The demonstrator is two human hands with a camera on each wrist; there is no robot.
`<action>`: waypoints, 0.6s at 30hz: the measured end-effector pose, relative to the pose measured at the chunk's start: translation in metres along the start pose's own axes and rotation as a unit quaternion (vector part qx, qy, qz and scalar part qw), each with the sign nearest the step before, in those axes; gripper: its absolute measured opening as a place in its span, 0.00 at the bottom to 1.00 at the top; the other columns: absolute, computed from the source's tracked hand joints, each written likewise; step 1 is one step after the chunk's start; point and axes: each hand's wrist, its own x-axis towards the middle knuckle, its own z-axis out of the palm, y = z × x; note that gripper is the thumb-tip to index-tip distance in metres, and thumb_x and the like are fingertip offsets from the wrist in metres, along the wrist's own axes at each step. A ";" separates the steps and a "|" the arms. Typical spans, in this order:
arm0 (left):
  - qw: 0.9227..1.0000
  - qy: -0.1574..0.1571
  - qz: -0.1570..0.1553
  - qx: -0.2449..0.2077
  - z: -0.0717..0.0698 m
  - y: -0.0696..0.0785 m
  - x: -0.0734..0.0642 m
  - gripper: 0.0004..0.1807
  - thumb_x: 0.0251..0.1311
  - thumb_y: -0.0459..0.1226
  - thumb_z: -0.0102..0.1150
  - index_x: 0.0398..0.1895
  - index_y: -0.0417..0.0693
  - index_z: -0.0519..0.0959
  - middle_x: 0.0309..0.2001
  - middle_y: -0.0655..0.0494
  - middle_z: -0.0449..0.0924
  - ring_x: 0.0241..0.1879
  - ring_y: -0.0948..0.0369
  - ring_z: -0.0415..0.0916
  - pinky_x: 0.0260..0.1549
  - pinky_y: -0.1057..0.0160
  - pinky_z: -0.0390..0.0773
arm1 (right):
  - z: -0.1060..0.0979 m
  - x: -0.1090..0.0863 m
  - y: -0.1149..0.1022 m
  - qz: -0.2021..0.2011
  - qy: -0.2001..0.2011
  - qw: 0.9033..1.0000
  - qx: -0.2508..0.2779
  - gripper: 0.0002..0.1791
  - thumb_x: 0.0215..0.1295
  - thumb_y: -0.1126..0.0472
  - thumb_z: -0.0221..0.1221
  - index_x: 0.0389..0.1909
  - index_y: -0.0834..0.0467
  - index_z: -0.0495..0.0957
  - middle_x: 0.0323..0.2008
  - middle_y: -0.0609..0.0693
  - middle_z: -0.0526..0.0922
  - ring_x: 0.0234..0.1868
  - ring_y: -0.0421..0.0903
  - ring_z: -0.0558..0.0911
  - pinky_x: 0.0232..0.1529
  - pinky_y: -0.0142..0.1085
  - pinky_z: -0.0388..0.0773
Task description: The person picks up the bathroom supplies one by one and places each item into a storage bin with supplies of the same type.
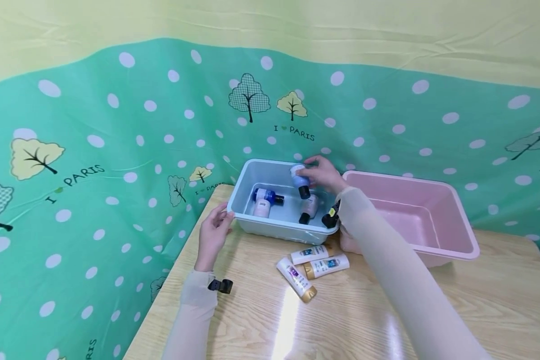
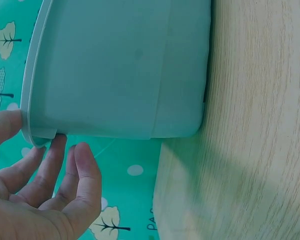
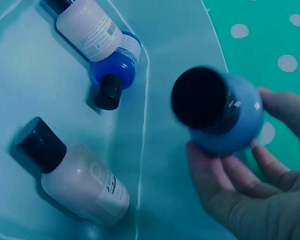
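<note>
My right hand (image 1: 321,175) grips a light blue bottle (image 1: 300,179) with a black cap, tilted cap-down above the light blue basin (image 1: 288,227). Inside that basin lie a dark blue bottle (image 3: 117,67), a pale pinkish bottle (image 3: 87,30) resting against it, and another pale bottle (image 3: 87,187) with a black cap lying apart from them. At the basin's near left corner, my left hand (image 1: 213,232) pinches the rim, thumb on one side and fingertips under the lip, as the left wrist view (image 2: 45,185) shows.
A pink basin (image 1: 465,230) stands right of the blue one. In front of them, three white tubes with gold caps lie on the wooden table (image 1: 252,310): one tube (image 1: 295,277) nearer, two others (image 1: 312,254) behind. A green patterned cloth (image 1: 162,125) hangs behind and at the left.
</note>
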 end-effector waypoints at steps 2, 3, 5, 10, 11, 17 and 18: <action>1.000 -0.002 -0.001 -0.001 0.000 0.000 0.000 0.26 0.68 0.51 0.61 0.67 0.54 0.75 0.55 0.48 0.80 0.51 0.55 0.78 0.43 0.56 0.84 | 0.002 0.001 0.002 0.007 0.003 1.000 -0.014 0.33 0.66 0.58 0.67 0.66 0.62 0.64 0.59 0.64 0.70 0.51 0.59 0.77 0.50 0.52 0.82; 1.000 -0.002 0.000 -0.001 0.000 -0.001 0.000 0.26 0.68 0.51 0.61 0.67 0.54 0.75 0.56 0.48 0.80 0.52 0.55 0.78 0.43 0.56 0.84 | 0.003 0.002 0.004 0.010 0.006 1.000 -0.015 0.31 0.66 0.59 0.66 0.65 0.63 0.64 0.59 0.65 0.70 0.51 0.59 0.78 0.50 0.52 0.82; 1.000 -0.002 0.000 -0.003 0.000 -0.001 0.001 0.26 0.68 0.51 0.61 0.67 0.54 0.75 0.55 0.48 0.80 0.51 0.55 0.78 0.43 0.56 0.84 | 0.004 0.000 0.004 0.014 0.012 1.000 -0.001 0.29 0.69 0.61 0.63 0.65 0.65 0.64 0.58 0.65 0.71 0.52 0.62 0.79 0.50 0.52 0.82; 1.000 0.001 0.002 -0.004 0.000 -0.002 0.001 0.25 0.69 0.50 0.61 0.66 0.53 0.75 0.55 0.48 0.81 0.51 0.55 0.79 0.43 0.56 0.84 | 0.004 -0.006 -0.001 0.006 0.017 0.999 0.038 0.21 0.71 0.65 0.59 0.61 0.66 0.67 0.53 0.65 0.74 0.52 0.66 0.80 0.49 0.50 0.83; 1.000 0.001 0.003 -0.004 0.000 -0.003 0.001 0.25 0.69 0.49 0.61 0.66 0.53 0.75 0.55 0.48 0.81 0.51 0.55 0.79 0.43 0.56 0.84 | 0.004 -0.009 -0.003 0.004 0.014 0.999 0.036 0.21 0.71 0.64 0.59 0.61 0.65 0.68 0.53 0.64 0.75 0.52 0.65 0.80 0.49 0.50 0.83; 1.000 0.000 0.006 -0.006 0.000 -0.002 0.001 0.25 0.69 0.49 0.61 0.66 0.53 0.75 0.55 0.47 0.80 0.51 0.55 0.79 0.45 0.52 0.84 | 0.004 -0.032 -0.024 -0.025 -0.001 0.999 0.037 0.22 0.72 0.62 0.59 0.62 0.64 0.68 0.57 0.67 0.75 0.53 0.63 0.80 0.50 0.50 0.82; 1.000 0.000 0.006 -0.005 -0.001 -0.002 0.001 0.25 0.69 0.49 0.61 0.66 0.53 0.75 0.55 0.47 0.80 0.52 0.55 0.79 0.45 0.52 0.84 | 0.004 -0.037 -0.028 -0.032 -0.003 0.999 0.040 0.23 0.72 0.62 0.59 0.63 0.65 0.68 0.57 0.68 0.75 0.52 0.62 0.80 0.49 0.50 0.83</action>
